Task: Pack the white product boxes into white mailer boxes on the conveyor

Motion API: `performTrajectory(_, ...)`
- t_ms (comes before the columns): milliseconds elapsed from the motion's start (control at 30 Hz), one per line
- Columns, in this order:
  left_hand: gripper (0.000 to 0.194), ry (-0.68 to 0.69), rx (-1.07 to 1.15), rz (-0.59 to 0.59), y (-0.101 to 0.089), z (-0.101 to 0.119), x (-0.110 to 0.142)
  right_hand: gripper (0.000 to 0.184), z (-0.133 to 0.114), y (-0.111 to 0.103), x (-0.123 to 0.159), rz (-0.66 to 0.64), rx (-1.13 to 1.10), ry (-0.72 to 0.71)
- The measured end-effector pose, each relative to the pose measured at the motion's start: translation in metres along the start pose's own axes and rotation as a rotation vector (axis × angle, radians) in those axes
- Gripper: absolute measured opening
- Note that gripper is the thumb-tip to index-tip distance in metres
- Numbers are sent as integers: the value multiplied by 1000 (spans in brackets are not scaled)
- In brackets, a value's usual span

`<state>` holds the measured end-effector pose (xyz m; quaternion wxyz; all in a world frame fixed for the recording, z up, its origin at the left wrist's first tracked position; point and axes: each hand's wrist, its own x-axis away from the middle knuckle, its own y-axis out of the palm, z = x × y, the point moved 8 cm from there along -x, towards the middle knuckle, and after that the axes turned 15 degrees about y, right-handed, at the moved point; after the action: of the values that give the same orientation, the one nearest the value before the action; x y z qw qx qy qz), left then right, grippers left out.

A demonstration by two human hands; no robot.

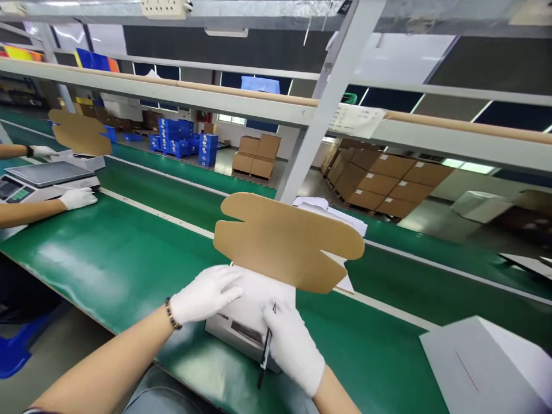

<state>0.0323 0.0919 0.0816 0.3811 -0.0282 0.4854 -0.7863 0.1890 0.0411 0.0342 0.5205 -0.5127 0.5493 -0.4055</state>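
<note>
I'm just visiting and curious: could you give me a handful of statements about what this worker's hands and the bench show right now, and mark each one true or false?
1. Both hands wear white gloves. True: the left hand and right hand are gloved.
2. The right hand holds a dark pen. True.
3. The hands rest on a blue plastic crate. False: they rest on a small white box with its brown flap raised.
4. The work surface is red. False: the belt is green.
5. Another person's gloved hand lies beside a scale at far left. True.
6. The left wrist is bare. False: it wears a beaded bracelet.
</note>
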Motion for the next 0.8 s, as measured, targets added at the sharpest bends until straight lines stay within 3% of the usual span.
performTrajectory(33, 50, 46, -71, -37, 12, -10, -10, 39, 4, 7, -3, -37, -35, 40)
performTrajectory(133, 61, 108, -152, -106, 50, -34, -29, 77, 17, 19, -11, -36, -183, 171)
performTrajectory(167, 63, 113, -162, -101, 58, -38, -31, 80, 20, 21, -14, -18, -228, 215)
performTrajectory(267, 61, 165, -182, -71, 65, -39, -31, 68, 28, 22, -26, -5, -349, 334)
performTrajectory(367, 56, 227, -216, -60, 60, -33, -30, 59, 33, 28, -38, -115, -414, 384)
performTrajectory(467, 58, 233, -280, -43, 57, -27, -35, 55, 33, 30, -46, -97, -322, 311)
performTrajectory(567, 57, 311, -352, -51, 64, -17, -42, 57, 28, 35, -46, -4, -183, 251)
performTrajectory(633, 58, 337, -380, -76, 69, -18, -47, 51, 30, 38, -45, 7, -206, 249)
performTrajectory(700, 71, 274, -361, -32, 59, -31, -54, 47, 47, 24, -47, 99, -390, 281)
performTrajectory(733, 80, 209, -326, 63, 43, -42, -59, 47, 65, 6, -47, 227, -529, 326)
performTrajectory(800, 91, 42, -174, 386, -6, -69, -66, 47, 115, -37, -44, 569, -809, 449)
